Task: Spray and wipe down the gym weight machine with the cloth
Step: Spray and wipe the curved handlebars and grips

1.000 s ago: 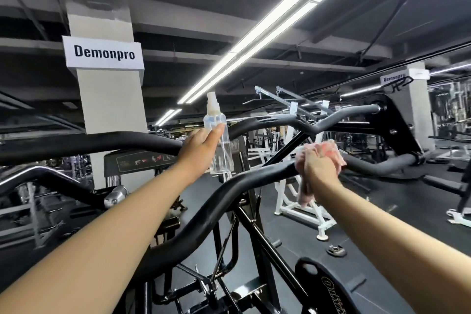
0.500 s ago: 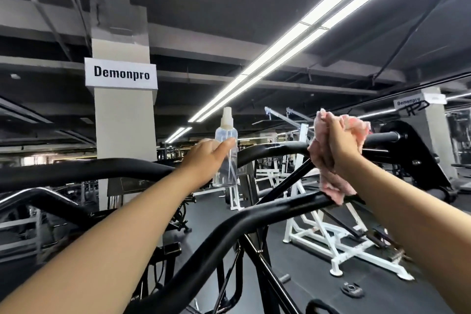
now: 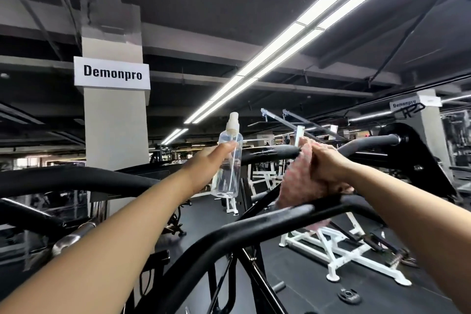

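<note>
A clear spray bottle (image 3: 227, 164) was held upright in the left hand (image 3: 207, 166), fingers and thumb curled round its body, white nozzle on top. It was kept out in front of the machine (image 3: 163, 242), just left of the upper black bar (image 3: 270, 154) and not seen touching it.

A pink cloth (image 3: 297, 176) was gripped in the right hand (image 3: 327, 162), fingers closed over the bunched fabric. The cloth was pressed against the upper bar at the right end of its padded section, with the loose part hanging down past the lower curved bar (image 3: 254, 231) (contact with that lower bar could not be confirmed). A scuffed, shiny patch was visible on the upper bar just left of the cloth.

Both forearms were extended over the machine's black frame. A pillar (image 3: 116, 120) with a "Demonpro" sign (image 3: 112, 73) was seen behind the left arm. White gym frames (image 3: 339, 250) were standing on the dark floor to the right, and a small weight plate (image 3: 348, 296) was lying flat near them. Strip lights (image 3: 293, 33) were lit along the ceiling
</note>
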A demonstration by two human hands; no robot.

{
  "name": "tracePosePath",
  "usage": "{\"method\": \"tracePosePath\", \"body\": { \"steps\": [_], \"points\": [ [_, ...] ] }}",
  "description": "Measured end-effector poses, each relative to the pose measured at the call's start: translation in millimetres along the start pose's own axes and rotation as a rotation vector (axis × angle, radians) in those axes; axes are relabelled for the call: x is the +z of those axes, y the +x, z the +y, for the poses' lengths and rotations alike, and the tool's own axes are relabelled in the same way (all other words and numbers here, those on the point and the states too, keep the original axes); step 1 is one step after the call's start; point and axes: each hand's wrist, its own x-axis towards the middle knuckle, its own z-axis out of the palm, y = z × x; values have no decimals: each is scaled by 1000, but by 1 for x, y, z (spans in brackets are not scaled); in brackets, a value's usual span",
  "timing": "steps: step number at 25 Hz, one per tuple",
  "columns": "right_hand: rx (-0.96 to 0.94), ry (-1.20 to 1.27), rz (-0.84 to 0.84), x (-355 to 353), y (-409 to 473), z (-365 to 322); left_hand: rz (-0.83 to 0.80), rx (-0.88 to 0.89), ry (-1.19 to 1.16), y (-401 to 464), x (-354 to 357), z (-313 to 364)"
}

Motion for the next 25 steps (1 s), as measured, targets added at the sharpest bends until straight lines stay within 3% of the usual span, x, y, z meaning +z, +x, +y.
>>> {"method": "tracePosePath", "body": {
  "steps": [6, 9, 14, 22, 25],
  "points": [
    [136, -153, 116, 14, 18, -6, -44, 23, 5, -8, 1, 5],
    [152, -67, 127, 10, 11, -15, -68, 19, 4, -8, 1, 8],
    [-43, 67, 182, -5, -10, -56, -115, 36, 49, -4, 2, 5],
    [-352, -213, 207, 1, 5, -113, -117, 57, 25, 1, 1, 2],
    [-368, -232, 257, 5, 11, -116, -123, 53, 50, 1, 0, 3]
  ]
}}
